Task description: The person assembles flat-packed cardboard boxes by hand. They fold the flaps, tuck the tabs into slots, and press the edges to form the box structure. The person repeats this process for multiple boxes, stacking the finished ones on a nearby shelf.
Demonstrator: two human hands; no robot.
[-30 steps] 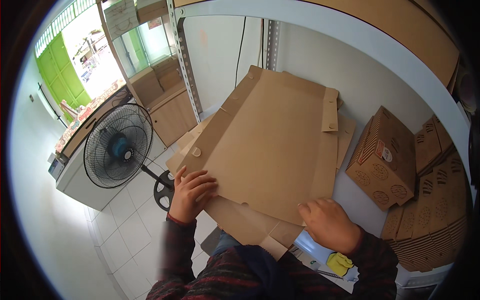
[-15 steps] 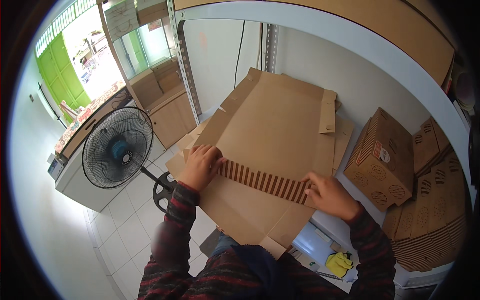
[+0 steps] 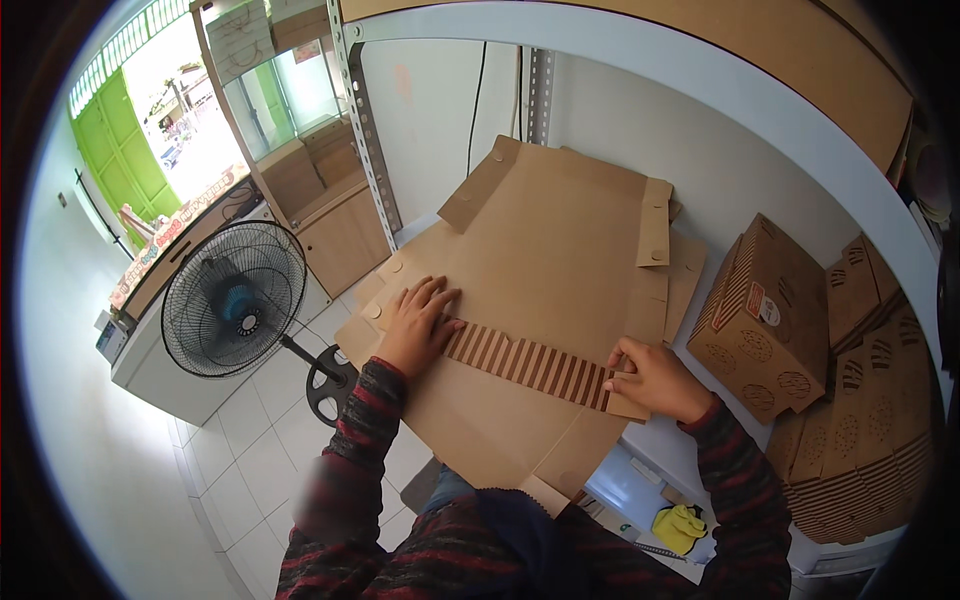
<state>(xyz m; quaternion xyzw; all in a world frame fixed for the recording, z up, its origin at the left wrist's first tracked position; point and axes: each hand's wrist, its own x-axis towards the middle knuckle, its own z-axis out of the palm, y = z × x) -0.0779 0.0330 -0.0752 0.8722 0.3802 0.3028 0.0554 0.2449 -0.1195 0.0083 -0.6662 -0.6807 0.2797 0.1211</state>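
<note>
A flat sheet of brown cardboard (image 3: 550, 240), cut and creased as an unfolded box, lies in front of me on top of other flat sheets. Across its near part runs a striped cardboard flap (image 3: 530, 368) with dark brown bars, partly folded over. My left hand (image 3: 418, 328) rests at the flap's left end, its fingers stretched out over the cardboard. At the flap's right end, my right hand (image 3: 658, 382) pinches the edge between thumb and fingers. The near panel (image 3: 480, 415) of the sheet reaches toward my body.
An assembled brown box (image 3: 765, 320) and a stack of striped boxes (image 3: 860, 440) stand on the right. To the left is a black standing fan (image 3: 235, 300). A pale metal rack beam (image 3: 640, 55) arches overhead. Below the sheet, on the right, lies a yellow cloth-like thing (image 3: 680, 528).
My left hand has flattened out and shifted slightly right. The flap has turned over further, showing more of its stripes. The sheet's left side flap now lies differently, exposing tabs beneath. My right hand stays nearly in place.
</note>
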